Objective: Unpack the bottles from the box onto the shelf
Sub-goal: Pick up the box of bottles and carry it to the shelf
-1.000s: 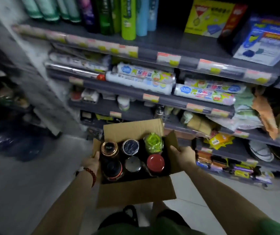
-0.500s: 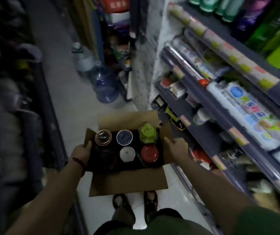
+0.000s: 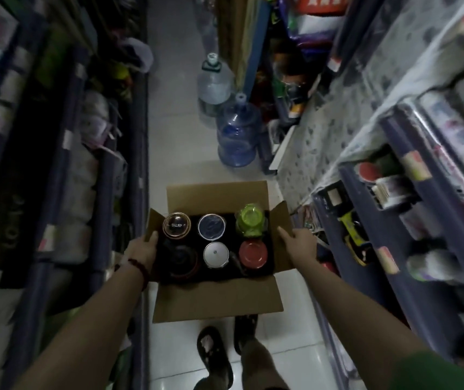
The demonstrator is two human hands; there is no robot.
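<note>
Six bottles stand upright in an open cardboard box (image 3: 216,299), seen from above in the head view, two rows of three. Far row, from the box's left edge: copper-rimmed dark lid (image 3: 176,225), dark blue lid (image 3: 212,226), green bottle (image 3: 250,222) in the far right corner. Near row: black lid (image 3: 180,260) in the near left corner, white lid (image 3: 216,255) in the middle, red lid (image 3: 253,254) at the right edge. All four flaps are folded out.

Left hand (image 3: 142,249) grips the box's left wall, thumb hooked over the rim by the left flap, other fingers hidden under the box. A red bead bracelet (image 3: 138,267) sits on that wrist. Right hand (image 3: 299,243) grips the right wall the same way, thumb lying along the right flap. The box is carried clear of the floor, between both hands, above two feet in dark sandals (image 3: 215,358).

Shelf unit (image 3: 410,249) runs along the right, stocked with rolls and small packs, too blurred to name. Another shelf rack (image 3: 64,170) runs along the left, probably bagged goods; motion blur. Two large water jugs (image 3: 237,136) stand on the tiled floor (image 3: 174,153) of the aisle beyond the box.
</note>
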